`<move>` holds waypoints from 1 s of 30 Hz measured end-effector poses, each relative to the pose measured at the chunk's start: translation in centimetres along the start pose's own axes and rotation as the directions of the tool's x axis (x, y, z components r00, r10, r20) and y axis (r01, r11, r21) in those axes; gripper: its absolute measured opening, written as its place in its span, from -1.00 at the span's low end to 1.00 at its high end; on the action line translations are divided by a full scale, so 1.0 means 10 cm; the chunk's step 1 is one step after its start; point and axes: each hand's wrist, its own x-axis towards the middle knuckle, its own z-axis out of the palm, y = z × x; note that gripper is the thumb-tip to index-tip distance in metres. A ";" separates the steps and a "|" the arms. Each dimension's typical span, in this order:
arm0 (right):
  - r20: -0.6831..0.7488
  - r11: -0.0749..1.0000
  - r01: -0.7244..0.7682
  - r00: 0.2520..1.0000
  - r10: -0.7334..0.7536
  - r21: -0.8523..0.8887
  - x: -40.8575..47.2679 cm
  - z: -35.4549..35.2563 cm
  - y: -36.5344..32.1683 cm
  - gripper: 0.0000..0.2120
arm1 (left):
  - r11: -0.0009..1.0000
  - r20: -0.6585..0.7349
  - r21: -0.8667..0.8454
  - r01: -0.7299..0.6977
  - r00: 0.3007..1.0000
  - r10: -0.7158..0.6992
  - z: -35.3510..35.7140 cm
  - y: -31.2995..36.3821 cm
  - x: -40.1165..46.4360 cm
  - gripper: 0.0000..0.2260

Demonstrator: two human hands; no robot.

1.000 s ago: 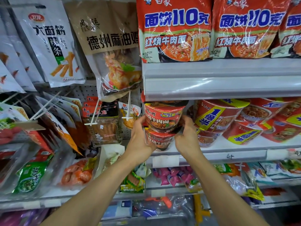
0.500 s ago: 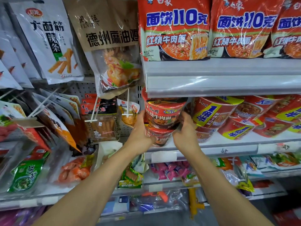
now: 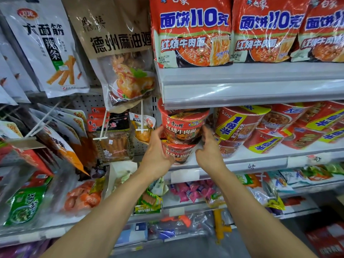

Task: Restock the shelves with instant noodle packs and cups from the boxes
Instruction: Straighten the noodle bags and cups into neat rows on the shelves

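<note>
Two red noodle cups are stacked at the left end of the middle shelf (image 3: 260,161), near its front edge. The top cup (image 3: 183,125) sits on the bottom cup (image 3: 176,150) and its rim reaches up behind the price rail of the upper shelf (image 3: 251,84).

Left hand (image 3: 158,155) is against the left side of the stack: thumb up on the top cup's wall, palm alongside the bottom cup, fingers wrapped behind out of sight. It holds the stack.

Right hand (image 3: 209,151) is at the right side of the stack, fingers loosely bent, tips touching or just off the top cup's right wall; cannot tell which. It grips nothing that shows.

Right of the stack on the same shelf, more cups (image 3: 240,123) with yellow and blue bands lie tipped and piled, running toward the right end.

On the upper shelf, red noodle packs (image 3: 193,32) stand in a row at the front edge.

Left of the shelves, snack bags hang on pegs: a white bag (image 3: 44,43) and a brown bag (image 3: 119,43). A lower shelf (image 3: 186,202) carries small pink and green packets.
</note>
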 end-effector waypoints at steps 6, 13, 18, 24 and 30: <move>-0.066 0.993 -0.118 0.991 0.118 -0.005 -0.25 -0.14 0.11 -0.37 | 0.997 -0.195 0.076 -0.021 0.980 0.035 0.12 0.02 -0.13 -0.53; -0.244 0.971 -0.230 0.940 0.238 0.062 -0.43 -0.73 0.41 -0.45 | 0.997 0.007 0.026 -0.074 0.997 0.074 0.58 0.17 -0.15 -0.58; -0.249 0.965 -0.237 0.933 0.258 0.109 -0.27 -1.15 0.47 -0.43 | 1.000 0.081 0.019 -0.019 0.997 0.018 0.88 0.27 -0.06 -0.46; -0.153 0.973 -0.201 0.964 0.216 0.113 0.00 -1.37 0.54 -0.42 | 0.992 0.105 -0.048 0.116 0.988 -0.111 1.24 0.53 0.26 -0.29; 0.061 0.987 -0.143 0.988 0.139 0.077 0.15 -1.37 0.64 -0.32 | 0.941 0.059 -0.193 0.278 0.961 -0.272 1.41 0.59 0.52 -0.16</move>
